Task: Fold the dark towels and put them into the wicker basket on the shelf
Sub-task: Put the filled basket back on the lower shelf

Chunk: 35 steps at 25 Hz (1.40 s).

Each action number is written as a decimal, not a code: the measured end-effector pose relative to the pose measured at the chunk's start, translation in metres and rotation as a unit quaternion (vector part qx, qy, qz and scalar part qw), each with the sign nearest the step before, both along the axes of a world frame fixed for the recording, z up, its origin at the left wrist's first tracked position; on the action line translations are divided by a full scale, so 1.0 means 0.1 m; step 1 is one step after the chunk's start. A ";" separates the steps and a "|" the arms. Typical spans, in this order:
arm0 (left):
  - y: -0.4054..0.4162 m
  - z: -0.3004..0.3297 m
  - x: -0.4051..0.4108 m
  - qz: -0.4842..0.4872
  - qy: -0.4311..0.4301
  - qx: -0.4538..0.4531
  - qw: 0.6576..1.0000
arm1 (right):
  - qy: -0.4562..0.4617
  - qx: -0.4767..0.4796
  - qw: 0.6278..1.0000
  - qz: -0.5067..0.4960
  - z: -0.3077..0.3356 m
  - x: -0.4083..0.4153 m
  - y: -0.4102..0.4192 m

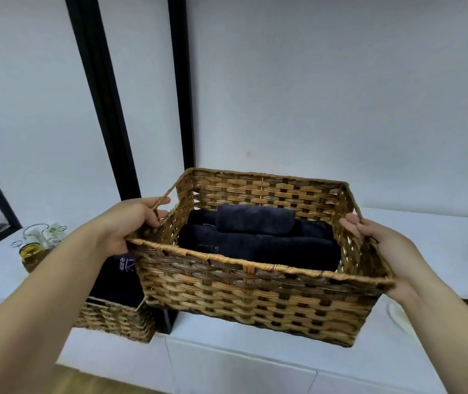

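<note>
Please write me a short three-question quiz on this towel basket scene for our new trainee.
1. True or false: both hands grip the large wicker basket at its side handles.
2. What lies inside the large basket? A) glass jars B) folded dark towels C) nothing
3. Where is the smaller wicker basket relative to the large one?

Key
1. True: the left hand holds the left handle and the right hand the right side.
2. B: folded dark towels, with a smaller one on top.
3. The smaller wicker basket sits lower, on the left-hand side, partly hidden by the large basket; it holds another dark towel.
</note>
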<state>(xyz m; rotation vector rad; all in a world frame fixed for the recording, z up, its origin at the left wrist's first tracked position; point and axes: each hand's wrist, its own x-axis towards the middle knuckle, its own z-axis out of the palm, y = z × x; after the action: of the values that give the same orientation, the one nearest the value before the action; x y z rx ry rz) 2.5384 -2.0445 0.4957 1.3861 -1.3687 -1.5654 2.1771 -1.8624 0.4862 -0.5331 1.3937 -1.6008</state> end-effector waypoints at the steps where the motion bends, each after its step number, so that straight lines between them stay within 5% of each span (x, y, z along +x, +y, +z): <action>1: 0.09 -0.01 0.07 -0.001 -0.009 -0.004 1.000 | 0.002 -0.007 1.000 0.000 -0.01 0.09 0.14; 12: 1.06 -0.34 0.82 0.028 0.013 0.002 1.000 | 0.122 -0.034 0.992 0.015 -0.57 0.74 0.99; 20: 1.48 -0.89 1.21 0.069 -0.044 0.045 0.996 | 0.094 0.041 0.990 0.097 -1.27 0.91 1.12; 35: 1.23 -2.75 0.07 0.065 -0.017 0.172 0.983 | 0.305 0.251 0.918 0.039 -2.36 0.06 0.85</action>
<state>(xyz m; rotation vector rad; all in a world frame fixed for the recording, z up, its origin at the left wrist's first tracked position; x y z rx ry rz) 2.5451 -1.9215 0.2207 1.6747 -1.0346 -1.7536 2.1828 -1.7774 0.2506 -0.7962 2.1317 -0.9713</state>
